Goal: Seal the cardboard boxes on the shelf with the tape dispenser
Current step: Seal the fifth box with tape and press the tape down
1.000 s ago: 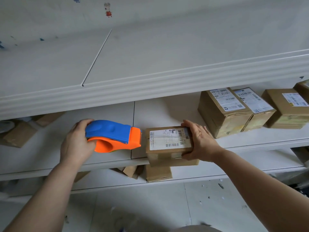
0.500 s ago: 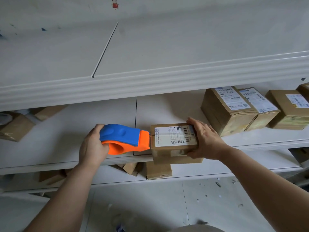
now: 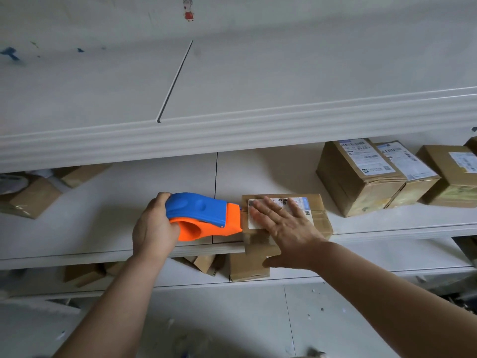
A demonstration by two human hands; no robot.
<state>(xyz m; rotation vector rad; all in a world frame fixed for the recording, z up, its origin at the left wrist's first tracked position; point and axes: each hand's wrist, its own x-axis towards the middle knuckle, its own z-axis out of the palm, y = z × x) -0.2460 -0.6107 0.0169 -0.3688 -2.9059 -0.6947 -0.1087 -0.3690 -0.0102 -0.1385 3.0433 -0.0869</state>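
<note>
A small cardboard box (image 3: pixel 318 215) with a white shipping label sits at the front edge of the middle white shelf (image 3: pixel 103 223). My right hand (image 3: pixel 284 228) lies flat on top of it, fingers straight and spread over the label. My left hand (image 3: pixel 152 228) grips the rear of a blue and orange tape dispenser (image 3: pixel 204 215). The dispenser's orange nose touches the box's left side.
Several labelled cardboard boxes (image 3: pixel 361 177) stand on the same shelf at the right, and two more boxes (image 3: pixel 33 195) at the far left. Other boxes (image 3: pixel 247 264) sit on the shelf below. A deep white shelf (image 3: pixel 232 125) overhangs above.
My right hand has let go of the box's right side and now lies flat on its top. The dispenser has moved right until its nose meets the box's left side.
</note>
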